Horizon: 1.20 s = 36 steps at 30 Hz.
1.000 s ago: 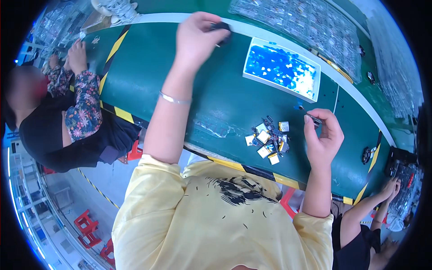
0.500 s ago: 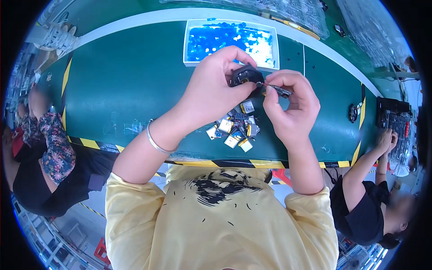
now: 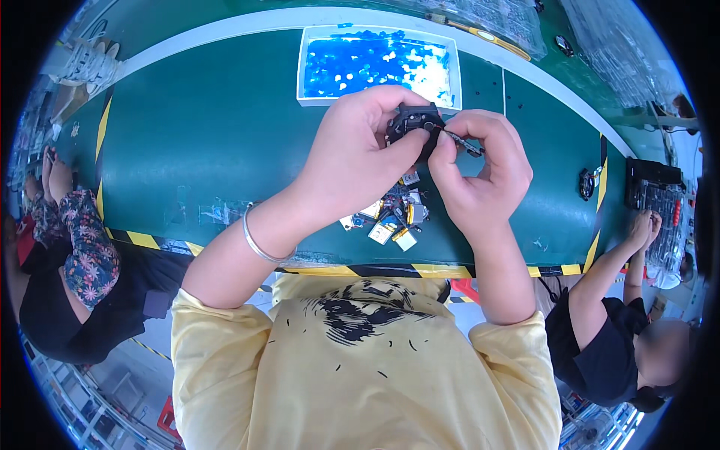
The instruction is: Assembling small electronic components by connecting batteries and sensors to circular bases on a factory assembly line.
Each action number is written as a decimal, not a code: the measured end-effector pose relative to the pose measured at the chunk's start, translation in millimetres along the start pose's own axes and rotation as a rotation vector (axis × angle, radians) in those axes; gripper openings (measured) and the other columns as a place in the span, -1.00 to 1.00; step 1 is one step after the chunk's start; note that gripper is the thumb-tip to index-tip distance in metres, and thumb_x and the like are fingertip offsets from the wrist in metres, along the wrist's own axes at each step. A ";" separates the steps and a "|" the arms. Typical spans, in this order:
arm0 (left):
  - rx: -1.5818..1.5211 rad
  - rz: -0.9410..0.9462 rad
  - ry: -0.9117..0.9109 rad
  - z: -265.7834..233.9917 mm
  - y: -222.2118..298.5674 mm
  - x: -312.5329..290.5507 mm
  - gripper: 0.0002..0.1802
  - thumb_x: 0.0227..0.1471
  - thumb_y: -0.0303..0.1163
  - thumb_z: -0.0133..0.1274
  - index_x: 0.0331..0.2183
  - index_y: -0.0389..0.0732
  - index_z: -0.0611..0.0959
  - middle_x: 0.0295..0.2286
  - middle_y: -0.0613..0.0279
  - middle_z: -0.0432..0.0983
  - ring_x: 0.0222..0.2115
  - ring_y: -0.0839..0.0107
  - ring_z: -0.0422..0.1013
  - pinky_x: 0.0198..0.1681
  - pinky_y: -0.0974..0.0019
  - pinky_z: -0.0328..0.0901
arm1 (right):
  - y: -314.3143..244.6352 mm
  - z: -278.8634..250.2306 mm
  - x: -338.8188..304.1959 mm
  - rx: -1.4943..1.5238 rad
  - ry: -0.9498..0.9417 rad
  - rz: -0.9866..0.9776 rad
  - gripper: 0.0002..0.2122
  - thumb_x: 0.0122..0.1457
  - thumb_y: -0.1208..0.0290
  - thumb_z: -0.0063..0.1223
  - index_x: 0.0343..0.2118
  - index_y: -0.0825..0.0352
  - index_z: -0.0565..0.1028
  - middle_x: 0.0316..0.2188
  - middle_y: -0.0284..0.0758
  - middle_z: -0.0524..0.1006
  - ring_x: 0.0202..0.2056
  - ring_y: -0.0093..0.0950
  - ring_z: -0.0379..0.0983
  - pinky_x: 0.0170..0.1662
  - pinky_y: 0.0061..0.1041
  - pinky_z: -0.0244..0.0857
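Note:
My left hand (image 3: 358, 146) is closed around a round black device housing (image 3: 415, 118), its open inner side with small parts facing up. The thumb presses at the housing's near edge. My right hand (image 3: 489, 176) pinches a small dark circuit board (image 3: 466, 144) close to the housing's right side. Thin wire seems to run between the two, though fingertips partly hide it. Beneath the hands lies a loose pile of small silver-and-yellow battery cells (image 3: 381, 232) with dark wired parts among them.
A white tray (image 3: 303, 79) of small blue pieces stands beyond my hands on the green table (image 3: 210, 120). A black round part (image 3: 586, 184) lies at the right. A brush (image 3: 487, 36) rests past the far edge. People sit at both sides; striped tape (image 3: 420, 271) edges the table.
The black housing has tilted in my left hand, so more of its inner side faces up. My right hand has shifted slightly with the circuit board, which now points more downward.

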<state>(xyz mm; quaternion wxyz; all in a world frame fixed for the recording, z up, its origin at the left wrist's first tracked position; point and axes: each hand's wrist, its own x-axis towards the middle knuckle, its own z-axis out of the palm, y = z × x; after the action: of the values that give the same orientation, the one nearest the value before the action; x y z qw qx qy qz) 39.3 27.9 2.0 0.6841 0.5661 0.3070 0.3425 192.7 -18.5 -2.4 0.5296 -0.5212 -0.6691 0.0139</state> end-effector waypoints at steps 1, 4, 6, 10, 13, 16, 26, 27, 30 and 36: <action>0.014 0.010 0.008 0.3 -0.7 -0.3 -0.76 0.08 -0.65 0.01 -0.15 -0.34 0.52 -0.29 0.22 0.55 -0.31 0.56 0.49 -0.30 0.51 0.45 | 0.3 0.5 -0.1 -0.001 0.000 0.000 -0.88 -0.16 0.61 0.17 -0.50 0.34 0.49 -0.52 -0.32 0.51 -0.50 -0.48 0.48 -0.43 -0.57 0.38; 0.062 0.107 0.079 6.4 -7.9 -1.4 -0.79 0.06 -0.63 0.03 -0.20 -0.36 0.55 -0.37 0.23 0.56 -0.41 0.62 0.45 -0.42 0.53 0.37 | 1.2 1.7 -1.0 0.049 -0.001 0.026 -0.88 -0.15 0.60 0.17 -0.50 0.34 0.49 -0.53 -0.33 0.51 -0.51 -0.49 0.47 -0.45 -0.57 0.36; 0.097 0.194 0.142 8.2 -10.2 -1.9 -0.82 0.03 -0.62 0.05 -0.25 -0.37 0.57 -0.46 0.26 0.57 -0.52 0.69 0.41 -0.51 0.56 0.29 | 0.7 1.7 -2.4 0.092 -0.002 0.132 -0.88 -0.15 0.60 0.18 -0.50 0.34 0.48 -0.54 -0.33 0.50 -0.51 -0.50 0.46 -0.45 -0.58 0.36; 0.111 0.187 0.135 8.3 -10.4 -1.6 -0.82 0.02 -0.61 0.06 -0.26 -0.39 0.58 -0.47 0.24 0.58 -0.52 0.69 0.41 -0.52 0.55 0.29 | 2.1 1.0 -3.4 0.107 0.019 0.123 -0.88 -0.15 0.59 0.19 -0.50 0.35 0.48 -0.54 -0.34 0.49 -0.52 -0.51 0.46 -0.46 -0.59 0.35; 0.104 0.191 0.128 7.6 -10.9 -2.3 -0.82 0.03 -0.60 0.06 -0.25 -0.39 0.58 -0.46 0.23 0.57 -0.51 0.70 0.41 -0.51 0.55 0.30 | 0.3 0.5 -3.4 0.101 -0.001 0.149 -0.88 -0.14 0.60 0.19 -0.50 0.35 0.48 -0.53 -0.32 0.49 -0.51 -0.50 0.46 -0.45 -0.58 0.36; 0.028 0.175 0.119 8.2 -9.6 -3.6 -0.81 0.04 -0.61 0.05 -0.22 -0.39 0.56 -0.43 0.22 0.57 -0.47 0.68 0.43 -0.48 0.55 0.33 | 1.9 0.2 -3.0 0.072 -0.018 0.072 -0.88 -0.14 0.61 0.19 -0.49 0.35 0.49 -0.51 -0.31 0.50 -0.51 -0.50 0.46 -0.43 -0.58 0.38; -0.041 0.058 0.083 -2.2 -1.2 2.0 -0.91 0.12 -0.60 -0.02 -0.28 -0.34 0.52 -0.43 0.30 0.51 -0.45 0.67 0.43 -0.44 0.54 0.38 | -2.0 0.3 0.5 0.040 -0.079 0.028 -0.88 -0.11 0.64 0.20 -0.46 0.36 0.52 -0.47 -0.28 0.53 -0.44 -0.46 0.50 -0.38 -0.57 0.40; -0.041 0.056 0.083 -3.9 -0.4 3.3 -0.91 0.12 -0.60 -0.02 -0.28 -0.34 0.52 -0.43 0.30 0.51 -0.45 0.67 0.43 -0.44 0.54 0.38 | -2.1 0.8 0.4 0.038 -0.091 0.012 -0.88 -0.09 0.64 0.20 -0.45 0.37 0.52 -0.46 -0.27 0.53 -0.43 -0.46 0.50 -0.38 -0.56 0.40; 0.130 0.126 0.090 -8.4 1.3 6.2 -0.96 0.13 -0.56 -0.03 -0.34 -0.33 0.51 -0.47 0.33 0.48 -0.48 0.67 0.42 -0.48 0.55 0.38 | 2.1 5.0 -3.4 0.196 -0.103 0.213 -0.85 -0.04 0.63 0.20 -0.38 0.38 0.51 -0.41 -0.31 0.55 -0.39 -0.54 0.50 -0.36 -0.59 0.39; -0.151 -0.093 0.058 -13.7 3.3 10.5 -0.91 0.11 -0.55 -0.02 -0.31 -0.33 0.56 -0.40 0.26 0.54 -0.44 0.57 0.50 -0.48 0.50 0.46 | 10.7 -8.8 2.8 0.741 -0.313 0.725 -0.83 0.08 0.70 0.11 -0.25 0.44 0.46 -0.31 -0.38 0.51 -0.29 -0.67 0.46 -0.21 -0.69 0.37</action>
<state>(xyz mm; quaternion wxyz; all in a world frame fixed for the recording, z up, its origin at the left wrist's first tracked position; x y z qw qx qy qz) 33.9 44.6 2.6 0.7308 0.4879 0.3260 0.3488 206.7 -16.2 -2.7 0.5331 -0.4886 -0.4674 0.5086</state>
